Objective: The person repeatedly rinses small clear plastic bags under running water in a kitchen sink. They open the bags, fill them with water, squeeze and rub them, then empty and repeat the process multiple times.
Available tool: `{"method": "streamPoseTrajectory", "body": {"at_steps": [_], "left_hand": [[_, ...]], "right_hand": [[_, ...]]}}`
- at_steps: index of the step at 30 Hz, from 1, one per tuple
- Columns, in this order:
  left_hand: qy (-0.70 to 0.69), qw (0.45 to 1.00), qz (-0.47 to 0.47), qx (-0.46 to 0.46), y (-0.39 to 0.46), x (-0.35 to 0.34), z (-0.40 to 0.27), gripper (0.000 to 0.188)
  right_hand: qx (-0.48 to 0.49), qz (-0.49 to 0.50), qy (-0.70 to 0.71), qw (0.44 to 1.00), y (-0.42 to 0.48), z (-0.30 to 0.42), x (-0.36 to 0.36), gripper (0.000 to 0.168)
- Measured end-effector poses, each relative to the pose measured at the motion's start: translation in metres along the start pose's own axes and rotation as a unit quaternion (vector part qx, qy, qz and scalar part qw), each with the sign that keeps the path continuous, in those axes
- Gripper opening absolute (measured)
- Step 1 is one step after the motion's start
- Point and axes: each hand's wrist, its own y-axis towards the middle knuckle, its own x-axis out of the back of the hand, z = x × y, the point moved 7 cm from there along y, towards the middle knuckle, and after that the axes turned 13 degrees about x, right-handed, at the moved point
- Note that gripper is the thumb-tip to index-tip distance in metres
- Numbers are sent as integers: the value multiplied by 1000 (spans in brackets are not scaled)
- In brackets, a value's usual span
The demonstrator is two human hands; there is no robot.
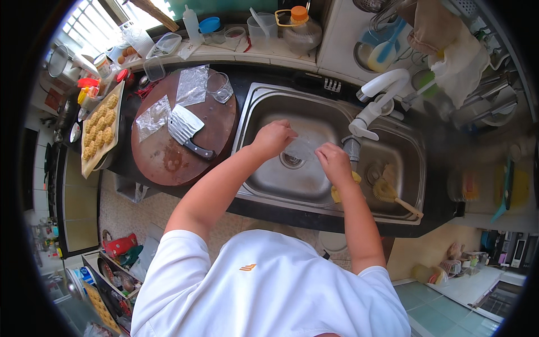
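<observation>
A thin sheet of clear plastic (302, 150) is stretched over the left basin of the steel sink (269, 185). My left hand (274, 140) pinches it on one side, and the fingers of my right hand (336, 163) pinch the other. Behind the sheet, the basin's drain (292, 160) partly shows through. A yellow cloth (335, 194) hangs on the divider between the basins, half hidden under my right wrist. The white tap (370, 113) stands behind the divider, its grey spout hose end (351, 147) close to my right hand.
A cleaver (185, 126), plastic pieces (193, 86) and a glass (220, 87) lie on the round chopping board (156, 164). Farther left is a tray of shaped dough pieces (100, 126). The right basin holds a wooden-handled brush (385, 191). A capped jug (301, 36) stands on the ledge.
</observation>
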Motion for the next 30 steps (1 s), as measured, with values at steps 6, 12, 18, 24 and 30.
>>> {"method": "streamPoseTrajectory", "body": {"at_steps": [6, 12, 18, 24, 30], "left_hand": [[-42, 998, 35, -6, -4, -26, -21, 11], [-70, 993, 54, -79, 10, -3, -48, 11], [-113, 993, -8, -40, 10, 35, -44, 17], [-389, 893, -52, 221, -9, -8, 73, 40], [-600, 630, 133, 474, -65, -98, 93, 75]], "right_hand": [[-11, 43, -69, 997, -9, -6, 32, 8], [30, -59, -77, 995, 22, 28, 35, 15], [74, -64, -85, 991, 35, 25, 15, 16], [18, -63, -34, 997, 61, 28, 11, 15], [-57, -24, 23, 998, 62, 19, -1, 17]]}}
